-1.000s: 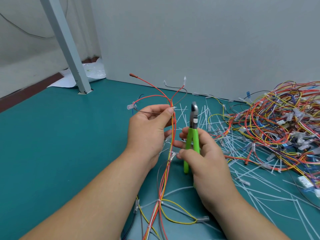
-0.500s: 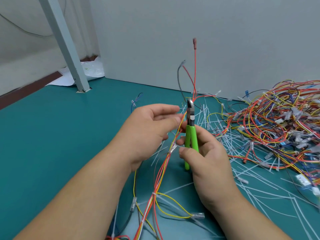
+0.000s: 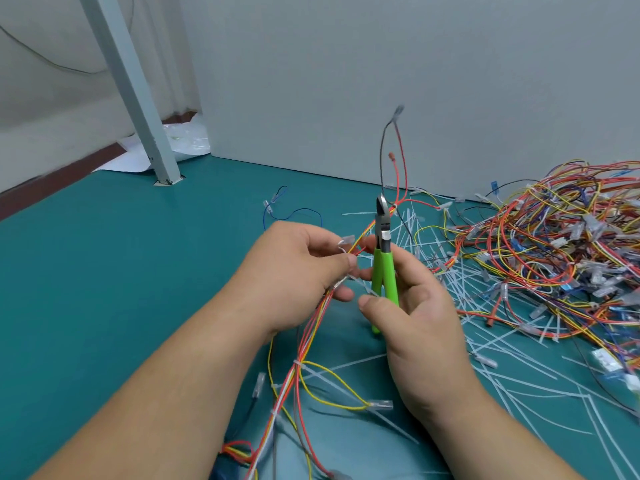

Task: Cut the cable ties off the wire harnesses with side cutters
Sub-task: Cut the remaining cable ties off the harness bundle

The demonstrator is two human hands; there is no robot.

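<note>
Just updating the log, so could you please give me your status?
Left hand pinches harness. Right hand holds side cutters, tips up. Tie uncut lower down. Wire pile at right.

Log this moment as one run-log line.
left hand: pinches wire harness | right hand: holds side cutters upright | cable tie: on bundle, lower down | harness pile: right side

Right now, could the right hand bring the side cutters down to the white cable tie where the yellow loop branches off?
Probably yes. The white cable tie lies uncovered between the forearms; the right hand holds the side cutters nearby, and the left hand grips the harness farther up.
</note>
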